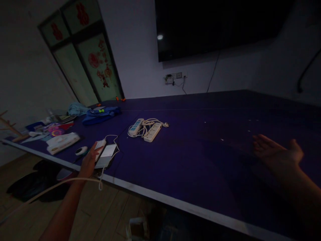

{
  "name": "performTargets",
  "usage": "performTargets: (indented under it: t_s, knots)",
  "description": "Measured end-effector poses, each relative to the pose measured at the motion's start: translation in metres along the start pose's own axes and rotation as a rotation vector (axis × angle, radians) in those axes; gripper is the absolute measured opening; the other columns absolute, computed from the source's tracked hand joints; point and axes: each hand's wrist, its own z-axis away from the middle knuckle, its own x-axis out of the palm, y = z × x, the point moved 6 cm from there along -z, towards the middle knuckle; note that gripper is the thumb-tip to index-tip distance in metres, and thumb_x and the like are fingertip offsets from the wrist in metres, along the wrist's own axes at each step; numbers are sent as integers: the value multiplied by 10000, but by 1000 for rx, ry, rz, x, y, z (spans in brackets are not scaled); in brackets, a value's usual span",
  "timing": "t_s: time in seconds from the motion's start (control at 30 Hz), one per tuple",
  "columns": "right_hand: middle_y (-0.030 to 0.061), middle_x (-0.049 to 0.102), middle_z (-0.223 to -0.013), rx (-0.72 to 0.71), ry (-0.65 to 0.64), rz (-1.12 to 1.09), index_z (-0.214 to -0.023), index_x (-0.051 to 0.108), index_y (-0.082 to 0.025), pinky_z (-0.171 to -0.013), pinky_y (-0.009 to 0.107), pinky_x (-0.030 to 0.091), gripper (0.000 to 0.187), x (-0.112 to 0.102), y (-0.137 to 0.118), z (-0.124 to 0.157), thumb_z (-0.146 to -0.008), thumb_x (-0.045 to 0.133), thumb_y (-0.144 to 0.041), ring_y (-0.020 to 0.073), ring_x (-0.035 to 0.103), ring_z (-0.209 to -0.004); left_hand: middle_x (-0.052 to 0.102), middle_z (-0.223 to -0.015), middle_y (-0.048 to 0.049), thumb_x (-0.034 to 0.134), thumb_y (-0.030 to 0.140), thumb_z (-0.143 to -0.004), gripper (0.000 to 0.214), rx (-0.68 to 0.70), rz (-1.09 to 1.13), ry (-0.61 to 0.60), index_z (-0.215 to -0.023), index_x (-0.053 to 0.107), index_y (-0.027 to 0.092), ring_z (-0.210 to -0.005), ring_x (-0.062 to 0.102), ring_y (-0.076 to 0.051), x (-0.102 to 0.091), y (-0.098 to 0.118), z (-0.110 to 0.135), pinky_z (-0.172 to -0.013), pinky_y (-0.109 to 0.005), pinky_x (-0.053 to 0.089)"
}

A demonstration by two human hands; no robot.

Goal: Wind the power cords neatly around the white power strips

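Near the blue table's (190, 160) front edge, left hand (88, 163) grips a white corded device (100, 145) lying on a dark flat pad (107, 156); right hand (276, 152) hovers well apart, fingers spread open.

Left hand (88, 163): fingers hidden behind the white device (100, 146) at the table (200, 167) edge, so grip unclear. Device type unreadable in this light. White cable (50, 189) runs out of frame bottom left. Right hand (274, 152): dim and blurred, forearm cut by the right edge. TV (213, 26) cropped at top. Wooden rack (8, 129) cropped at left. Wall socket (173, 78) too small to read. Clutter (54, 130) on the table's left end is indistinct. Under-table stuff (136, 227) too dark to tell.
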Motion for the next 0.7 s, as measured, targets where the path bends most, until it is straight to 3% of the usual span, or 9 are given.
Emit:
performTargets:
  t_s: [0.23, 0.4, 0.7]
  knots:
    - [170, 561, -1067, -24, -32, 35, -855, 599, -107, -474, 239, 397, 663, 1, -1, 3, -916, 88, -527, 205, 527, -916, 636, -1229, -114, 141, 595, -894, 718, 132, -177, -166, -1314, 524, 159, -1180, 515, -300, 11, 15, -18, -1027, -470, 349]
    - [160, 557, -1080, -31, -19, 58, -853, 600, -124, -500, 265, 386, 657, 0, -4, 11, -918, 90, -534, 203, 528, -924, 666, -1183, -112, 155, 534, -912, 694, 161, -211, -218, -1444, 357, 138, -1178, 515, -291, 20, 9, -27, -995, -449, 367]
    - [155, 554, -1097, -56, -31, 99, -849, 597, -138, -551, 298, 390, 660, -1, -6, 13, -916, 72, -533, 215, 520, -1001, 676, -1166, -83, 126, 472, -925, 639, 94, -261, -269, -1463, 320, 186, -1155, 528, -266, 20, 12, -28, -985, -430, 371]
